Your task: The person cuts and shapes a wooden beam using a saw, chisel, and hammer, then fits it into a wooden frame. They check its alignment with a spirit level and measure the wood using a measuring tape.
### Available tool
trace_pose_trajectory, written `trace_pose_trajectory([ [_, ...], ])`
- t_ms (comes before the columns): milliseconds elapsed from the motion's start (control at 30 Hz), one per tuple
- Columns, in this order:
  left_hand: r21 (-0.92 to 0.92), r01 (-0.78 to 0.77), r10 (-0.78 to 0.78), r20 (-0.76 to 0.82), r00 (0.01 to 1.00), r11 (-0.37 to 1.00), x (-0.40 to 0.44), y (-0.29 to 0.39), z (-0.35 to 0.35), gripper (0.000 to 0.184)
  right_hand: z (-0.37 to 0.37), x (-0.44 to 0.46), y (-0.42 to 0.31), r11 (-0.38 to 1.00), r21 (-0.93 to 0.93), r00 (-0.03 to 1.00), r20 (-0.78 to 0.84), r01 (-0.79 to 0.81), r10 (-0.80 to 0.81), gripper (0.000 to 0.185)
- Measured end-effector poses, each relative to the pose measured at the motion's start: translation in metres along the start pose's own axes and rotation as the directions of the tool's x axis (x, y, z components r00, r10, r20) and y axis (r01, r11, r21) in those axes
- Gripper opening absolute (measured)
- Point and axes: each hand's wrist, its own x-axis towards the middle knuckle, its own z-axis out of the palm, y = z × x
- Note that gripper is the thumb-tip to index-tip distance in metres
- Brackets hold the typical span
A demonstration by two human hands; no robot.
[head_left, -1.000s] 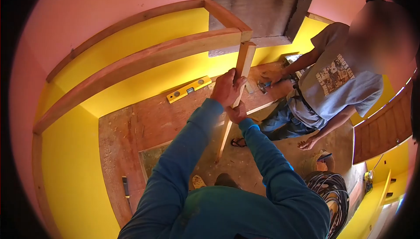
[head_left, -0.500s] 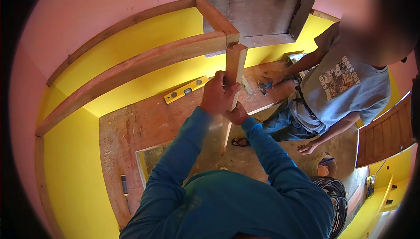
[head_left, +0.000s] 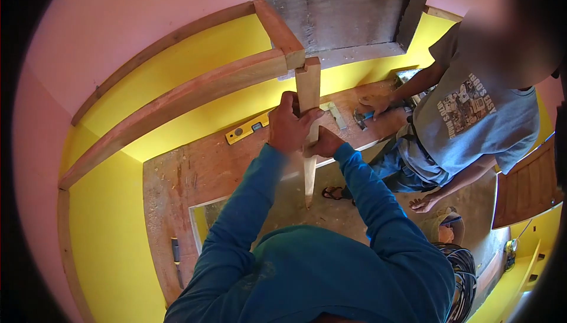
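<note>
An upright wooden post (head_left: 308, 89) stands in front of me, its notched top close to the corner of a wooden frame (head_left: 289, 48). My left hand (head_left: 289, 125) is closed around the post at mid-height, thumb across its face. Slightly lower, my right hand (head_left: 325, 144) grips the same post from the right side. Its tapering lower end runs down toward the floor. Whether the post's top touches the frame corner I cannot tell.
On the wooden platform (head_left: 171, 187) lie a yellow spirit level (head_left: 248, 130), a try square (head_left: 336, 116) and a chisel-like tool (head_left: 175, 251). At right, a co-worker (head_left: 472, 116) rests a hand on a hammer (head_left: 361, 119). A bucket (head_left: 453, 228) and coiled cable (head_left: 460, 276) are lower right.
The post has turned in my hands and its top has shifted slightly left relative to the view. The view itself has moved a little. The co-worker's hand stays at the hammer.
</note>
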Motion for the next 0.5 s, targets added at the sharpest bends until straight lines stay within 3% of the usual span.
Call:
trace_pose_trajectory([
  [133, 0.01, 0.031, -0.031, 0.023, 0.999, 0.999, 0.007, -0.001, -0.002, 0.038, -0.001, 0.002, -0.008, 0.998, 0.06, 0.999, 0.02, -0.026, 0.025, 0.038],
  [333, -0.021, -0.001, 0.0, -0.021, 1.0, 1.0, 0.009, -0.007, 0.002, 0.036, -0.003, 0.009, -0.002, 0.997, -0.019, 0.997, 0.033, -0.075, 0.075, 0.046],
  [467, -0.021, -0.008, 0.008, -0.007, 1.0, 1.0, 0.009, -0.009, 0.002, 0.035, -0.003, 0.01, -0.021, 0.996, -0.085, 0.998, -0.054, -0.035, 0.03, 0.052],
  [500, -0.012, -0.013, 0.013, -0.01, 1.0, 1.0, 0.009, -0.009, 0.002, 0.034, -0.004, 0.003, -0.055, 0.992, -0.124, 0.995, -0.099, -0.035, 0.023, 0.053],
])
